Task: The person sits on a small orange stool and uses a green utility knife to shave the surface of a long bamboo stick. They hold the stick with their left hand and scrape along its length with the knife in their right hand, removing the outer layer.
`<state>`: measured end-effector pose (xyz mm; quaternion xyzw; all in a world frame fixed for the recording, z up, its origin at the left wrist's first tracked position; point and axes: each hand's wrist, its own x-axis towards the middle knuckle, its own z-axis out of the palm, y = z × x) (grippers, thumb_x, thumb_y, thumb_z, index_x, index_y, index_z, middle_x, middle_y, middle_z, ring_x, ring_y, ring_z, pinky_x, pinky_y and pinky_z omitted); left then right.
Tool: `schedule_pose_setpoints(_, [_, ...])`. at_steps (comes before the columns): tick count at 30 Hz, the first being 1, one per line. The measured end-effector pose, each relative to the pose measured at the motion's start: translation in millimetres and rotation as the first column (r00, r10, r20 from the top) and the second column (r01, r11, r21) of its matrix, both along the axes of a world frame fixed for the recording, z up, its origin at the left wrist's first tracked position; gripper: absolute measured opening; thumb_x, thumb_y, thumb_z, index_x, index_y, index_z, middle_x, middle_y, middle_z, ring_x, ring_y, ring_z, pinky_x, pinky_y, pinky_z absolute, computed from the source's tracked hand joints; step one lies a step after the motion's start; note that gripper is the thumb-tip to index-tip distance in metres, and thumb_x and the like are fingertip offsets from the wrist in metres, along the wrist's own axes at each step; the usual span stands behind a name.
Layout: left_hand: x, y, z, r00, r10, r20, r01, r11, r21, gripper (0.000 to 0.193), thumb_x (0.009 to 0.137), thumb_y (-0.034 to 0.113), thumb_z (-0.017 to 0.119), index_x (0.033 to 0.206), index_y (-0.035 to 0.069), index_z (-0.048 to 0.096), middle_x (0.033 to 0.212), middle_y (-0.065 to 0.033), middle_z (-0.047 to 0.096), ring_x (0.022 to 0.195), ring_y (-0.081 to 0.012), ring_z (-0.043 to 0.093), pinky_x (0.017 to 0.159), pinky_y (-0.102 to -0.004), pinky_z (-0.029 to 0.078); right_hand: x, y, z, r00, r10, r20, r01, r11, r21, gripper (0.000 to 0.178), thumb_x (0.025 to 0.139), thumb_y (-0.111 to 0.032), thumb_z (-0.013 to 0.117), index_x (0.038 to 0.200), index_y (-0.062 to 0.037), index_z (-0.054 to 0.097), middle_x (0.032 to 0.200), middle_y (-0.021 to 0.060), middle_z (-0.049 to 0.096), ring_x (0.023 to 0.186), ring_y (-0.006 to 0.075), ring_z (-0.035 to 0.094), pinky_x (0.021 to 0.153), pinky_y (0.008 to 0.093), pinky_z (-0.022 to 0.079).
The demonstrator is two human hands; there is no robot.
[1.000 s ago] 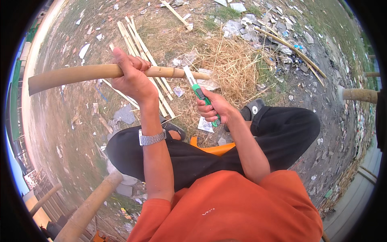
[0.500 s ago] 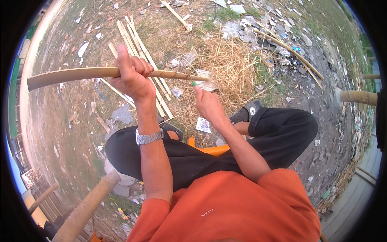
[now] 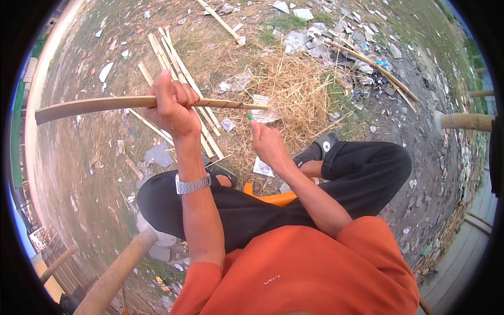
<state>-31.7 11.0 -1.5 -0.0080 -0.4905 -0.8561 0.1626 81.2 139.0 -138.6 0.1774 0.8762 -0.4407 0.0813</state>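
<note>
Head view: the clock face lies over the picture, twelve at the top.
Left hand: at ten o'clock, fist closed around the bamboo strip, thumb up; same grip as a second ago.
Bamboo strip: runs from between nine and ten o'clock, through the left fist, to a tip near twelve. A second ago more of its broad face showed; now it looks thinner, turned nearer edge-on.
Right hand: just above the centre toward twelve, folded around the cutter, back of the hand uppermost. A second ago it sat lower and farther right, fingers in view; since half a second ago its pose has barely altered.
Cutter: only a small green part shows past the thumb, just beside the strip near its tip. A second ago its whole green handle and pale blade were visible; whether the blade touches the strip now, I cannot tell.
Pale strips: lying on the ground at eleven o'clock, beyond the left hand, unmoved.
Straw heap: at one o'clock, past the strip's tip, unchanged.
Wristwatch: on the left wrist, toward eight.
</note>
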Motion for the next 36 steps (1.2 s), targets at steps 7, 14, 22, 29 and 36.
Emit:
schedule_pose_setpoints(7, [0,1,0,0.998,0.07,-0.006,-0.07,0.997,-0.015,0.043,0.089,0.01,0.053,0.052,0.016,0.03,0.041,0.0044,0.024,0.032,-0.0064,0.021,0.032,-0.0272,0.019,-6,4,8,0.998,-0.013,0.069,0.014,1.0,-0.001,0.056,0.099,-0.041,0.031,0.09,0.0035,0.064,0.078,0.032,0.061,0.079,0.0487,0.06,0.074,0.0546,0.047])
schedule_pose_setpoints(14, [1,7,3,0.986,0.162,0.042,-0.161,0.986,-0.039,0.04,0.089,0.011,0.052,0.056,0.015,0.03,0.043,0.0036,0.027,0.036,-0.0066,0.023,0.036,-0.0275,0.024,-7,4,-5,0.994,-0.04,0.098,0.04,0.999,0.001,0.054,0.099,-0.041,0.031,0.093,0.0012,0.065,0.078,0.0316,0.061,0.079,0.0487,0.06,0.076,0.0542,0.047])
schedule_pose_setpoints(22, [2,13,2,0.991,0.134,0.005,-0.134,0.989,-0.064,0.039,0.087,0.009,0.053,0.056,0.015,0.031,0.043,0.0037,0.027,0.036,-0.0066,0.024,0.036,-0.0273,0.024,-4,14,-19,0.985,-0.08,0.15,0.077,0.997,0.021,0.06,0.099,-0.042,0.03,0.09,0.0047,0.066,0.082,0.0311,0.063,0.081,0.0477,0.061,0.077,0.053,0.048])
schedule_pose_setpoints(29, [5,17,6,0.989,0.138,0.048,-0.132,0.985,-0.112,0.045,0.086,0.012,0.053,0.052,0.019,0.024,0.044,0.0043,0.02,0.038,-0.0083,0.02,0.04,-0.0287,0.021,-2,30,-61,0.974,-0.082,0.213,0.069,0.995,0.067,0.062,0.099,-0.043,0.029,0.089,0.0057,0.066,0.085,0.0333,0.062,0.084,0.0481,0.061,0.079,0.0534,0.048])
schedule_pose_setpoints(36, [4,19,7,0.987,0.151,0.049,-0.145,0.983,-0.111,0.046,0.086,0.013,0.051,0.054,0.019,0.02,0.047,0.0041,0.016,0.04,-0.0087,0.017,0.043,-0.0288,0.019,0,19,-79,0.966,-0.139,0.219,0.139,0.99,0.015,0.063,0.098,-0.044,0.028,0.093,0.0054,0.066,0.091,0.0323,0.062,0.09,0.0488,0.06,0.084,0.0539,0.046])
